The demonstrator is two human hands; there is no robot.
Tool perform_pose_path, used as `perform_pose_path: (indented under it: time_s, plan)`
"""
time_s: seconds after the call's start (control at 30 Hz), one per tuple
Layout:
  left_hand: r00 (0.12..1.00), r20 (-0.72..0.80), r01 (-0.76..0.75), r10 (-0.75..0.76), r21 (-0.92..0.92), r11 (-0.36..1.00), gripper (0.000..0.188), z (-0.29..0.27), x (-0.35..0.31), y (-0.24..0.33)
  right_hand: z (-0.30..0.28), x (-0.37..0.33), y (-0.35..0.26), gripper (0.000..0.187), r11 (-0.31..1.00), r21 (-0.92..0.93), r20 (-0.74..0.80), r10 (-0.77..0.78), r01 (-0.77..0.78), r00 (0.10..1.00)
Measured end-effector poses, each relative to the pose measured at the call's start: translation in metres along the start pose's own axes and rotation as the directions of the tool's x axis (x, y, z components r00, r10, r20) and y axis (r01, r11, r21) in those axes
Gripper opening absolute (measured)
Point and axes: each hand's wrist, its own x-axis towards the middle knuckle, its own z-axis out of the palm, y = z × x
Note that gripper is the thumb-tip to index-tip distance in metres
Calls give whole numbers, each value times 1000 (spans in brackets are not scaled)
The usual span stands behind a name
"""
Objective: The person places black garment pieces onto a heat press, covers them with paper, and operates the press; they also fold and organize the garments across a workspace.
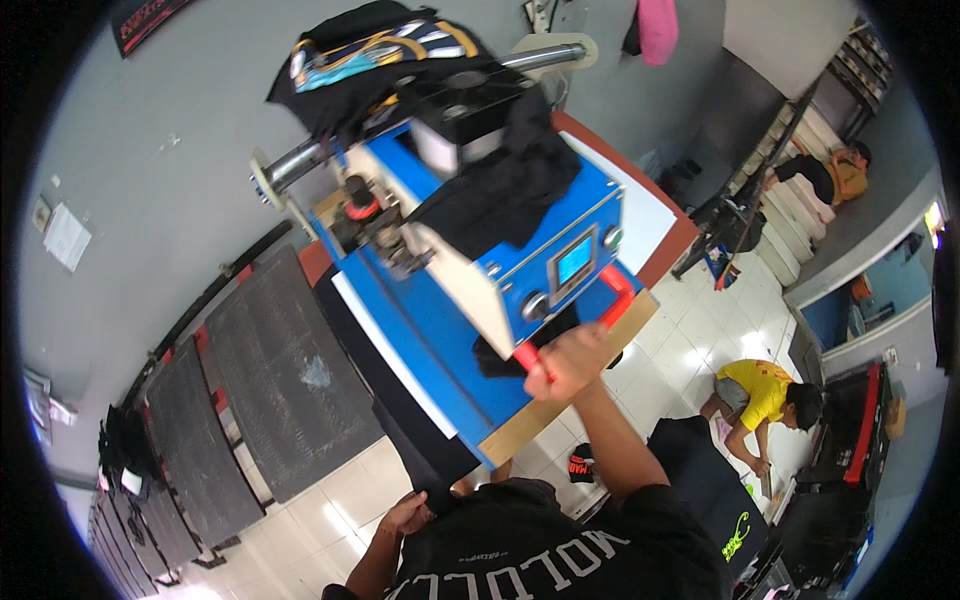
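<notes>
Person stands at the near edge of the desk (pixel 672 262), which carries a blue press (pixel 465 285) with a cream side. The press covers most of the desk and reaches past its near edge.

Right hand (pixel 572 362): fingers wrapped round the crossbar of the red handle (pixel 622 292) on the front of the press; thumb side faces the person's left. Right forearm extends from the shoulder up to the handle.

Left hand (pixel 405 513): lower, beyond the press's near-left corner. Fingers drawn together, pinching the edge of the black cloth (pixel 418 455); exact fingertip placement too small to tell.

Black cloth: shows along the left edge of the press, beside a white strip, and hangs past the near-left corner toward the left hand.

Press front: lit blue screen (pixel 575 260) between two round knobs. A dark garment (pixel 510 190) lies draped over the top. Behind, toward the far-left corner, a pile of printed clothes (pixel 370 55).

White sheet (pixel 635 200) lies along the desk's right edge. Left of the press: a row of dark panels (pixel 285 370).

Right side of the room: a crouching co-worker in a yellow shirt (pixel 755 390); another person (pixel 822 185) on the stairs.
</notes>
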Motion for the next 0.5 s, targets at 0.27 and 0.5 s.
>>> perform_pose_path:
  time_s: [0.27,0.5]
  plan:
    - [982,-26,-189,188,-20,982,53,64,-22,16,-21,-4,106,7,979,-88,-52,178,-182,983]
    - [901,-110,-389,419,222,894,43,78,-50,12,-28,7,160,13,781,-526,80,440,-337,894]
